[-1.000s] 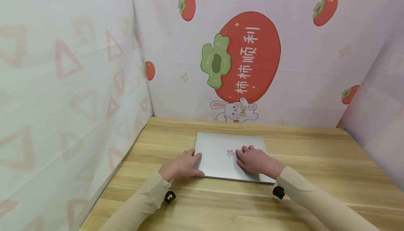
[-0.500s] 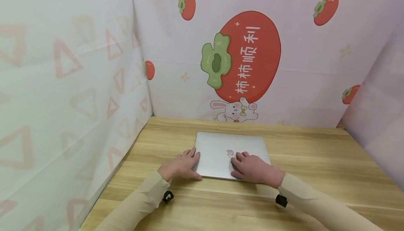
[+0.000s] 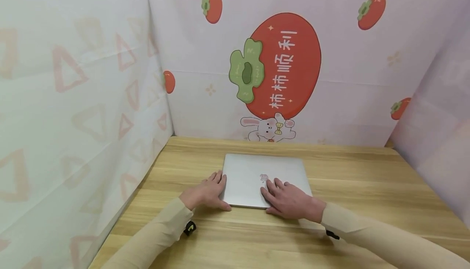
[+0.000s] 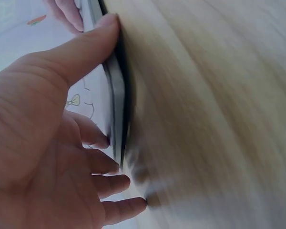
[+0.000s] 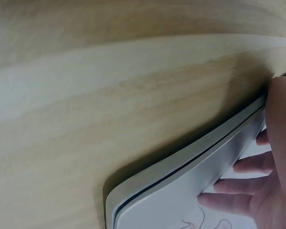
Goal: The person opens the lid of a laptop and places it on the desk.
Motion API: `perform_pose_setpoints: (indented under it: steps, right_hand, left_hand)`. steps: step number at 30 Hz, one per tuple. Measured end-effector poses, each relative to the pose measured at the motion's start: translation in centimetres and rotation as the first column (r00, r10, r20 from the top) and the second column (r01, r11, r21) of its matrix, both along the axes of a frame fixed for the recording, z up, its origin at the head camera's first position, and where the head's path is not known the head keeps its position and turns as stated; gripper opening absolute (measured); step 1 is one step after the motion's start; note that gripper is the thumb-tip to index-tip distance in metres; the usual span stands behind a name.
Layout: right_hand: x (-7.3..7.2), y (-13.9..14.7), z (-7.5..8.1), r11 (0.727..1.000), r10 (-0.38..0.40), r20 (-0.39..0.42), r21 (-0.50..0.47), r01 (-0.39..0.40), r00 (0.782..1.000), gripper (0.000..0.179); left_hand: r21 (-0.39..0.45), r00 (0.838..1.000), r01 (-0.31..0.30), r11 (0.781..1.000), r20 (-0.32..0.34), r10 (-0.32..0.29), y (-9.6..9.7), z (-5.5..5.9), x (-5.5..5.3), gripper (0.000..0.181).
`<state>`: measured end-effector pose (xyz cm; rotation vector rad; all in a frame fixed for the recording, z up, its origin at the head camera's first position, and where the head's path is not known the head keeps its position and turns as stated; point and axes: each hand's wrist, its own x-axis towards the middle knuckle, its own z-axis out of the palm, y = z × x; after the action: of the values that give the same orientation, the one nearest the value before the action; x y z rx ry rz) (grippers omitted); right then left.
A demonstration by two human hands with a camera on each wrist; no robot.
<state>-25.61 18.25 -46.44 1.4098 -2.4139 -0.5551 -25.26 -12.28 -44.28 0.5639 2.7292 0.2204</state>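
Observation:
A closed silver laptop [image 3: 244, 181] lies flat on the wooden table, its lid up with a pinkish mark near the middle. At its left side rests my left hand [image 3: 208, 190], fingers along the side edge. In the left wrist view the thumb [image 4: 93, 45] touches the laptop's front edge, while the fingers [image 4: 124, 207] reach past the side. My right hand [image 3: 290, 200] lies over the front right part of the lid. The right wrist view shows its fingers [image 5: 229, 201] spread on the lid; its thumb is hidden there. A thin seam runs round the laptop edge [image 5: 150, 183].
The wooden table [image 3: 352, 179] extends around the laptop. A pale cloth with red persimmons and a rabbit [image 3: 268, 128] hangs behind it. Another cloth [image 3: 88, 138] with triangles borders the left side, and a plain pale one [image 3: 440, 138] the right.
My right hand has slid left and toward the front edge of the lid, fingers spreading. The left hand stays at the left side. The head view has shifted slightly.

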Motion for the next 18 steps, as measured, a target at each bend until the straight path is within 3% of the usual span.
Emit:
perform_pose_setpoints:
  steps: [6, 11, 18]
  right_hand:
    - [-0.4, -0.1, -0.5, 0.996, 0.079, -0.104, 0.056, -0.074, 0.991, 0.060]
    - [-0.5, -0.3, -0.7, 0.990, 0.132, -0.169, 0.067, -0.122, 0.977, 0.058]
    - [-0.8, -0.2, -0.9, 0.966, 0.259, -0.298, 0.051, -0.255, 0.919, 0.051]
  left_hand:
    - [-0.040, 0.999, 0.022, 0.999, -0.026, -0.023, -0.6, -0.6, -0.2, 0.120]
    - [-0.020, 0.998, 0.032, 0.999, -0.049, -0.033, -1.2, -0.9, -0.5, 0.126]
    - [-0.017, 0.998, 0.039, 0.999, -0.043, -0.040, -1.1, -1.2, -0.6, 0.127]
